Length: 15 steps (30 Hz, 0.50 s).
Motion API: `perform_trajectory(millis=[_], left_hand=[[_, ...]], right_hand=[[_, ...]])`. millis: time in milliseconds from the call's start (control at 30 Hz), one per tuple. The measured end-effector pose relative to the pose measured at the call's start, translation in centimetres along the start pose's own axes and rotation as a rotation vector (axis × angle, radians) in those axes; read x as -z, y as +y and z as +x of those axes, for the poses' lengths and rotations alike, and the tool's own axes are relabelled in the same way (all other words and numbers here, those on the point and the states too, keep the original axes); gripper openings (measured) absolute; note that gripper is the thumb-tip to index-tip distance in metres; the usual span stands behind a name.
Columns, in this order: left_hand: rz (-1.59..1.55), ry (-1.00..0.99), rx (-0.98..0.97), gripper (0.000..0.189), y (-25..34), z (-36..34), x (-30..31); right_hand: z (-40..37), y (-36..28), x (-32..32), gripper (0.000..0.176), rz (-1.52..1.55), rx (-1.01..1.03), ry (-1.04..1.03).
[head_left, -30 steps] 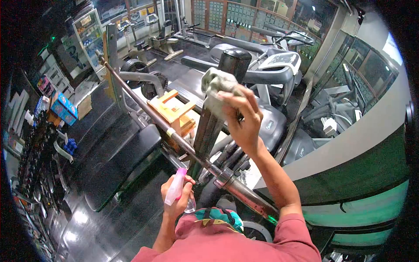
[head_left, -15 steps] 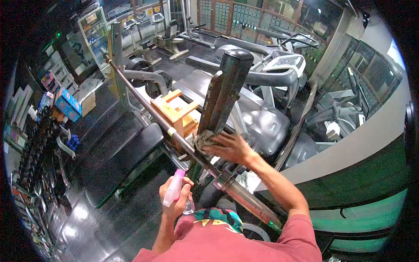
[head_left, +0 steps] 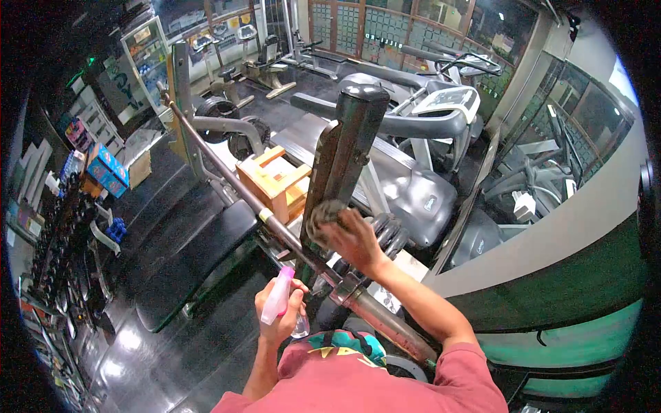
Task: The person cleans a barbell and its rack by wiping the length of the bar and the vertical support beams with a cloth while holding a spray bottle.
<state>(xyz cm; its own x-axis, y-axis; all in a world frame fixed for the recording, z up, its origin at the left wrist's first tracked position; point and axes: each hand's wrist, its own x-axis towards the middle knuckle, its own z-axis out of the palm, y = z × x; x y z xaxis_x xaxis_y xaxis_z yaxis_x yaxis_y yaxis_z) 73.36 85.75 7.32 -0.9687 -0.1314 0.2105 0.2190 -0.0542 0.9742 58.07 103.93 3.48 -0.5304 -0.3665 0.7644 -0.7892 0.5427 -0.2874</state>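
My left hand [head_left: 294, 303] is wrapped around a spray bottle [head_left: 277, 301] with a pink top and a clear body, low in front of my shirt. A dark grey cloth [head_left: 323, 219] is bunched in my right hand [head_left: 357, 242], pressed against the lower part of a black upright post [head_left: 352, 138]. The hand is slightly blurred, and part of the cloth is hidden behind its fingers. Just below the cloth, a barbell [head_left: 241, 191] runs diagonally past the post, its thick sleeve [head_left: 385, 320] lying close under my right forearm.
A padded black bench [head_left: 196, 265] is at left below the bar. Beyond it stand a wooden box frame [head_left: 279, 182] and a treadmill [head_left: 413, 193]. Dumbbells on a rack [head_left: 58, 248] and a blue box [head_left: 107, 168] line the left side. A mirror [head_left: 558, 151] covers the right wall.
My right hand and the cloth have shifted slightly left, and the fingers are more curled over the cloth. The left hand keeps its hold on the spray bottle, nearly still.
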Motion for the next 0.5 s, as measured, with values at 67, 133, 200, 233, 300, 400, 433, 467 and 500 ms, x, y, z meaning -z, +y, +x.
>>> perform_trajectory(millis=[67, 133, 200, 233, 300, 400, 433, 467, 500], left_hand=[[-0.006, 0.007, 0.018, 0.008, -0.1, -0.3, 0.0], [0.019, -0.004, -0.023, 0.008, -0.1, -0.3, 0.1], [0.022, -0.012, -0.019, 0.009, -0.1, -0.5, 0.2], [0.021, -0.023, -0.014, 0.01, -0.1, -0.6, 0.2], [0.012, -0.019, 0.016, 0.01, -0.1, -0.7, -0.2], [0.005, -0.028, -0.002, 0.012, -0.3, -0.9, -0.1], [0.0, -0.04, -0.046, 0.012, -0.4, -0.9, 0.0], [0.003, -0.041, -0.046, 0.012, -0.5, -1.0, 0.1], [0.005, -0.054, -0.069, 0.013, -0.5, -0.9, 0.2]], right_hand=[[-2.4, 0.4, -0.6, 0.026, 0.007, 0.041, -0.235], [-2.2, 0.9, 0.9, 0.028, 0.157, -0.054, -0.238], [-0.9, 1.5, 3.2, 0.029, 0.303, -0.24, -0.4], [0.4, 1.6, 4.2, 0.027, 0.293, -0.114, -0.251], [3.4, 0.8, 6.6, 0.026, 0.197, 0.003, 0.048], [9.3, -0.3, 8.7, 0.028, 0.072, 0.122, 0.535], [10.6, -0.4, 8.9, 0.028, 0.071, 0.033, 0.593], [11.9, -0.5, 8.7, 0.028, 0.071, -0.056, 0.649], [12.9, -0.8, 8.2, 0.029, 0.027, -0.063, 0.615]])
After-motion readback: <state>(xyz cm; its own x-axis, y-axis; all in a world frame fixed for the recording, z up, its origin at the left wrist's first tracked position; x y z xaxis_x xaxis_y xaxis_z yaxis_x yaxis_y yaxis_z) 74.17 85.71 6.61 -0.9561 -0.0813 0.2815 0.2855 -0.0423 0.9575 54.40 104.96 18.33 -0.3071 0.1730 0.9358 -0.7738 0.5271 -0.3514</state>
